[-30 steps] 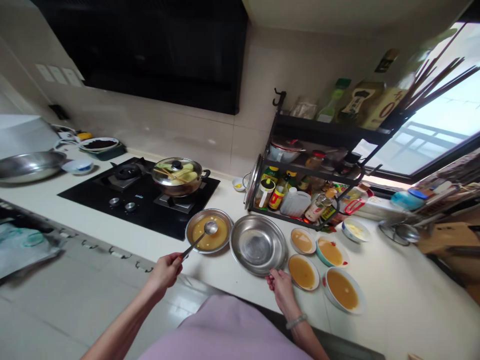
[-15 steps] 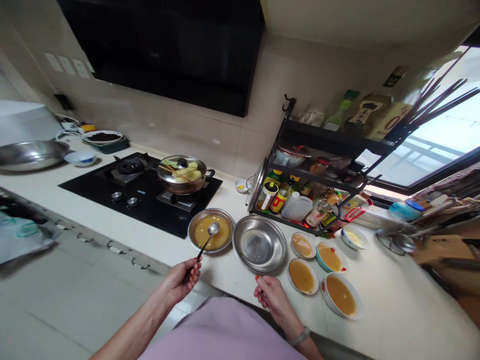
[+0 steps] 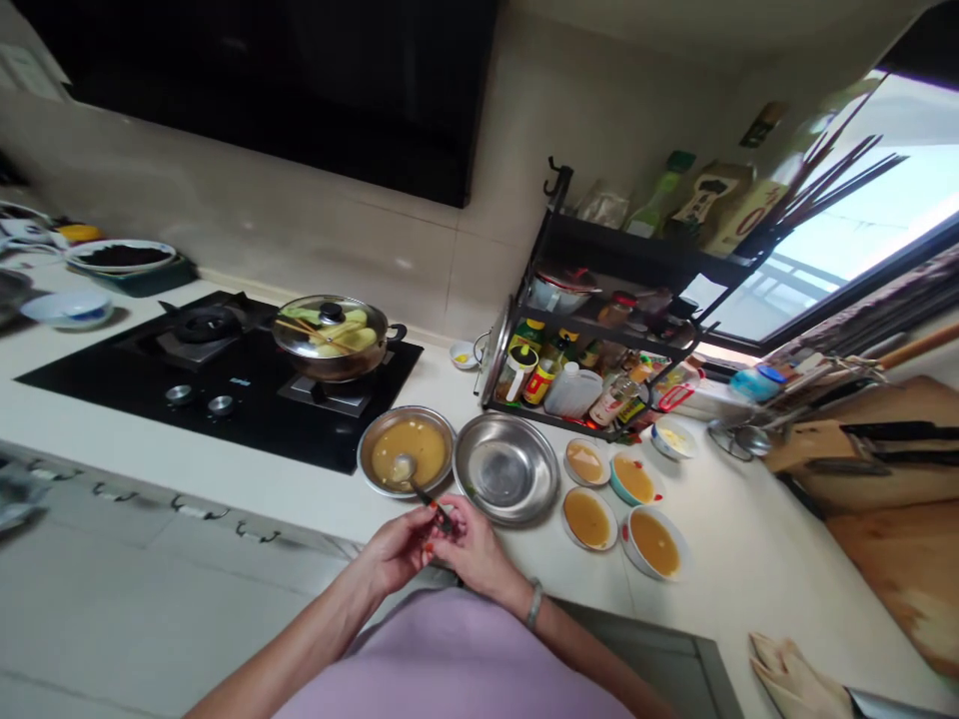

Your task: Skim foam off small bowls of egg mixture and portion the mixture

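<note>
My left hand and my right hand meet at the counter's front edge, both closed around the dark handle of a metal ladle. The ladle's bowl rests in a steel basin of yellow-brown liquid. Just right of it sits an empty steel basin. Further right stand several small bowls of the same liquid.
A lidded pot with corn sits on the black gas hob. A black rack of bottles and jars stands against the wall. A wooden knife block and boards lie at the right. A white bowl is at far left.
My right hand left the empty basin's rim and moved left to join my left hand on the ladle handle. The ladle's bowl sank into the liquid. The view shifted right.
</note>
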The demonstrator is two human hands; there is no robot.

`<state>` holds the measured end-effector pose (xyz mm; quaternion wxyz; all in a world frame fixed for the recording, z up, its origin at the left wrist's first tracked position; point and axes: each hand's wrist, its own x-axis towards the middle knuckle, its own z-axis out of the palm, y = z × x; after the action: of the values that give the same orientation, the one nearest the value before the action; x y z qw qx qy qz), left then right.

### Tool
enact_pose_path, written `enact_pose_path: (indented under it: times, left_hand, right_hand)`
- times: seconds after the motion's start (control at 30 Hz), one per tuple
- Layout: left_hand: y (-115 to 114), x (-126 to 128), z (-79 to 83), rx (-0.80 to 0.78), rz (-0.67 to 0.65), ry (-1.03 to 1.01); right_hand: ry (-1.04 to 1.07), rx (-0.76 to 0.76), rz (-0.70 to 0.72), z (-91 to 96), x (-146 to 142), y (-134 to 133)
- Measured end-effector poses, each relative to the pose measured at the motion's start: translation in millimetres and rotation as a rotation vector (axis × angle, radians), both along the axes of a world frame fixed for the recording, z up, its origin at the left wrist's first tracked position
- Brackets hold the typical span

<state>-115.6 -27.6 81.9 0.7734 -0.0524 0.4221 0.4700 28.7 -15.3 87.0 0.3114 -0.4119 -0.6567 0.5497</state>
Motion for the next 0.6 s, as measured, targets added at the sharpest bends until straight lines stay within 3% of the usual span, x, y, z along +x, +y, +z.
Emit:
enact_pose_path:
  times: [0.23,0.47,0.6]
  left_hand:
    - [3.1,1.0,-20.8,0.0,0.035,-0.075]
    - [-3.5,-13.0,-27.9,-0.061,0.013,-0.114]
    - [-15.8,-28.6,-38.5,-0.073,-0.006,0.044]
  right_hand:
    - [-0.063,0.132,-0.188,-17.3,-20.3,7.2]
    - [-0.039,0.073,-0.263,-31.7,-36.5,20.3]
    - [0.055,-0.067,-0.33,-34.0,-51.0,40.2]
